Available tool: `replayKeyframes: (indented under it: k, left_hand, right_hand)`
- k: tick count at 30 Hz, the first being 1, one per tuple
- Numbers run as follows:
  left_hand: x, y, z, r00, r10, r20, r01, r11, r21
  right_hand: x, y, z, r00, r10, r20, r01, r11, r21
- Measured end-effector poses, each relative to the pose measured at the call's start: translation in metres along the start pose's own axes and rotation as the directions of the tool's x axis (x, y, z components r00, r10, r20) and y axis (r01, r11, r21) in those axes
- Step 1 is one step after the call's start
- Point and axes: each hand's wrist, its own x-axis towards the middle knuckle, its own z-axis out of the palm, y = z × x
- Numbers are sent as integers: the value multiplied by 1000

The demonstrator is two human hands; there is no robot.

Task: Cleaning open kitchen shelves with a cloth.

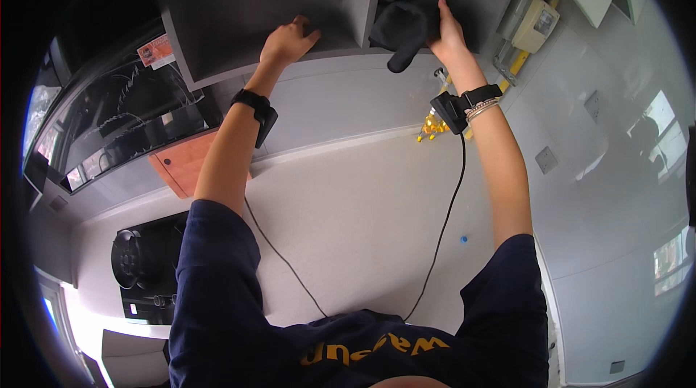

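A bundled black cloth [405,26] is in my right hand [450,35], at the front of the right compartment of a grey wall cabinet [363,2]. One narrow end of the cloth hangs over the cabinet's lower edge. Its folds hide part of my grip. At the left compartment, my left hand [288,43] is by the bottom board near the front edge, fingers apart, holding nothing. Whether its fingertips touch the board I cannot tell. Each wrist wears a black strap with a small device, and a cable hangs from the right one.
Below lies a pale countertop [359,214] with a small blue cap [464,239] on it. Yellow gas valves [434,124] and a gas meter [535,24] are at the right. To the left are a range hood [119,111], a wooden cutting board [185,162] and a black cooktop [149,268].
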Motion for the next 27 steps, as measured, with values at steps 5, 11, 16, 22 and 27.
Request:
replayKeyframes:
  k: [5,11,16,22,27]
  left_hand:
    - [-1,-5,-1,1000,-6,-18,6,1000,-19]
    - [-10,10,-4,1000,-18,-25,17,999,-40]
    - [-13,13,-9,999,-33,9,33,999,-1]
    - [-9,13,-10,999,-34,23,34,999,13]
    - [-11,12,-10,999,-30,37,29,999,36]
  right_hand:
    - [16,-7,66,951,-298,79,305,873,-380]
    - [24,47,105,276,-775,569,643,-291,-708]
    - [6,79,77,386,-707,592,604,-291,-742]
    - [-8,85,48,676,-565,473,625,101,-774]
    - [28,31,40,792,-610,-13,397,531,-749]
